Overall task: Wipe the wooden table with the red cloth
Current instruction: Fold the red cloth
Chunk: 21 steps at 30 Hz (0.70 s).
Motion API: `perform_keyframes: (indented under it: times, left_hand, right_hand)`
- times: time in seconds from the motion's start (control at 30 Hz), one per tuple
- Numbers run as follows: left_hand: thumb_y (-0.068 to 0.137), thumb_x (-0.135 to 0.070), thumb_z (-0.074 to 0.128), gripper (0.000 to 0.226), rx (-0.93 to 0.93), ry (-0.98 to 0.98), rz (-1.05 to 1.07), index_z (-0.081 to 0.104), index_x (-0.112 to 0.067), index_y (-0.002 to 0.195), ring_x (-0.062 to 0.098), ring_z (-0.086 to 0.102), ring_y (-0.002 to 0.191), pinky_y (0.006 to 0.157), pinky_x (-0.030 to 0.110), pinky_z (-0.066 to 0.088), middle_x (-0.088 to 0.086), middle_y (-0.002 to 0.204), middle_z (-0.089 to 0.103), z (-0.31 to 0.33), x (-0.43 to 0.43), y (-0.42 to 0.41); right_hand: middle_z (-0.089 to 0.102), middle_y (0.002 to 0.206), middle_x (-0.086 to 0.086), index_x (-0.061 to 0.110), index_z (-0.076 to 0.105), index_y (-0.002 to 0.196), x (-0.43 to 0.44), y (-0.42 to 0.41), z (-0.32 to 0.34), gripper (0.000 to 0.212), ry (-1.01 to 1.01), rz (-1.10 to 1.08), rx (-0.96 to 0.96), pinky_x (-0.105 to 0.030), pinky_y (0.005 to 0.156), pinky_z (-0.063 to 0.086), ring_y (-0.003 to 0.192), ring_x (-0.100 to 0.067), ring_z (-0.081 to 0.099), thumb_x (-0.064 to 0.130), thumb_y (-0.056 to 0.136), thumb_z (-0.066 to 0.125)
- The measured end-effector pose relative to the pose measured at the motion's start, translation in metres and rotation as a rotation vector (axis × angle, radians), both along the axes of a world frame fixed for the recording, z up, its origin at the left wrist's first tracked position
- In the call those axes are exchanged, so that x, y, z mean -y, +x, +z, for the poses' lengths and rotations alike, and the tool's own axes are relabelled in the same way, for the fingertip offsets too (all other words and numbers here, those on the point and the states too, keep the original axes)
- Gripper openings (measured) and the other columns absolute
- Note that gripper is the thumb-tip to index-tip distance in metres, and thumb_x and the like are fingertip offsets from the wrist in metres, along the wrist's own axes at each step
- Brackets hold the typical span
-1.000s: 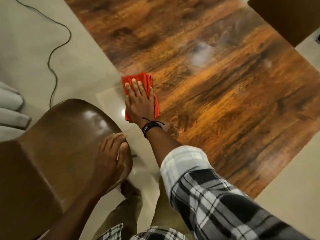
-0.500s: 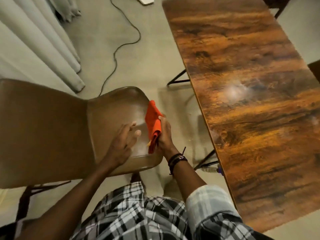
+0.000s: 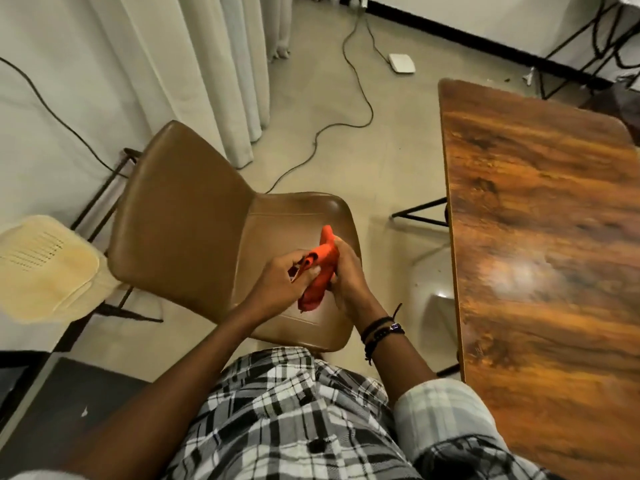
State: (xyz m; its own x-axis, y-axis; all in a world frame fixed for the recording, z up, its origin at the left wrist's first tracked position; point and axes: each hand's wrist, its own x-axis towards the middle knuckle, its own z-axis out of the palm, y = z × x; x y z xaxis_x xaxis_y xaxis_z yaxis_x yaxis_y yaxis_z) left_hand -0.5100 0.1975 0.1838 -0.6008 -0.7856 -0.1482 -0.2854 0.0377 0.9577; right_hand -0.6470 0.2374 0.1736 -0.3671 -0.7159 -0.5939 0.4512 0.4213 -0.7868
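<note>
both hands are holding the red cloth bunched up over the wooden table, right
Not quite. Both hands, the left hand and the right hand, do hold the bunched red cloth, but over the seat of the brown chair, not over the wooden table, which stands apart on the person's right. The head view shows it.

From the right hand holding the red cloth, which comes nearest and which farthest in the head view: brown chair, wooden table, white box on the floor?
From the right hand:
1. Brown chair, directly beneath it.
2. Wooden table, to its right.
3. White box, far ahead on the floor.
</note>
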Motion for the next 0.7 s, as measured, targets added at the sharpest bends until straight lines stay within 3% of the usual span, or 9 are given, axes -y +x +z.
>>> perform_keyframes:
  times: [0.07, 0.13, 0.23, 0.3, 0.37, 0.47, 0.6, 0.7]
  left_hand:
    - [0.091, -0.025, 0.065, 0.011, -0.022, 0.028, 0.113, 0.070, -0.024, 0.101, 0.011, 0.067, 0.082, 0.078, 0.032, 0.053, -0.002, 0.090, 0.073, 0.000, 0.003, -0.001]
    - [0.094, -0.016, 0.066, 0.005, -0.018, 0.072, 0.243, 0.070, -0.019, 0.094, 0.007, 0.062, 0.077, 0.075, 0.034, 0.051, -0.001, 0.085, 0.070, 0.005, 0.007, -0.005]
    - [0.095, -0.013, 0.065, 0.008, -0.040, 0.223, 0.414, 0.069, -0.018, 0.091, 0.013, 0.063, 0.076, 0.065, 0.032, 0.056, 0.001, 0.084, 0.069, 0.018, 0.012, -0.014]
    - [0.096, -0.012, 0.063, 0.007, -0.064, 0.296, 0.458, 0.068, -0.016, 0.093, 0.011, 0.064, 0.069, 0.052, 0.024, 0.054, 0.001, 0.080, 0.068, 0.025, 0.014, -0.019]
    - [0.096, -0.013, 0.063, 0.007, -0.069, 0.315, 0.466, 0.068, -0.015, 0.094, 0.008, 0.065, 0.064, 0.049, 0.022, 0.053, 0.000, 0.079, 0.068, 0.032, 0.014, -0.023]
    - [0.095, -0.017, 0.065, 0.006, -0.077, 0.336, 0.470, 0.070, -0.018, 0.093, 0.008, 0.067, 0.065, 0.053, 0.023, 0.055, 0.001, 0.081, 0.070, 0.043, 0.013, -0.027]
    - [0.091, -0.027, 0.070, 0.012, -0.124, 0.423, 0.393, 0.074, -0.018, 0.098, 0.021, 0.072, 0.079, 0.071, 0.033, 0.058, 0.010, 0.090, 0.076, 0.057, 0.013, -0.027]
    - [0.088, -0.021, 0.074, 0.018, -0.155, 0.459, 0.330, 0.072, -0.018, 0.106, 0.028, 0.073, 0.094, 0.082, 0.038, 0.059, 0.014, 0.103, 0.076, 0.065, 0.014, -0.021]
  right_hand:
    - [0.062, 0.130, -0.003, 0.027, 0.055, 0.130, -0.003, -0.006, 0.003, 0.032, 0.017, 0.058, -0.006, -0.043, 0.099, 0.052, 0.120, -0.019, 0.059, 0.042, 0.102, 0.049]
    - [0.051, 0.145, -0.005, 0.030, 0.046, 0.137, -0.010, -0.015, 0.011, 0.035, -0.020, 0.167, -0.048, -0.044, 0.101, 0.050, 0.130, -0.027, 0.054, 0.029, 0.103, 0.051]
    - [0.047, 0.148, -0.002, 0.022, 0.041, 0.145, -0.022, -0.028, 0.028, 0.066, -0.159, 0.376, -0.042, -0.041, 0.098, 0.053, 0.133, -0.022, 0.052, 0.009, 0.085, 0.066]
    - [0.050, 0.143, 0.003, 0.024, 0.046, 0.143, -0.027, -0.032, 0.039, 0.075, -0.228, 0.523, -0.217, -0.034, 0.100, 0.055, 0.131, -0.013, 0.053, 0.006, 0.076, 0.076]
    - [0.050, 0.142, 0.007, 0.028, 0.051, 0.140, -0.030, -0.030, 0.043, 0.072, -0.258, 0.620, -0.482, -0.020, 0.096, 0.051, 0.128, -0.007, 0.052, 0.012, 0.078, 0.084]
    - [0.048, 0.133, 0.007, 0.023, 0.057, 0.134, -0.028, -0.027, 0.042, 0.064, -0.358, 0.630, -0.698, -0.012, 0.087, 0.050, 0.118, -0.003, 0.054, 0.018, 0.077, 0.086]
    - [0.045, 0.131, 0.004, 0.017, 0.057, 0.135, -0.022, -0.030, 0.041, 0.065, -0.377, 0.617, -0.646, -0.011, 0.088, 0.052, 0.117, -0.002, 0.054, 0.018, 0.076, 0.086]
    - [0.051, 0.137, -0.001, 0.015, 0.059, 0.136, -0.017, -0.037, 0.040, 0.052, -0.398, 0.610, -0.567, -0.012, 0.087, 0.052, 0.121, -0.005, 0.057, 0.015, 0.088, 0.076]
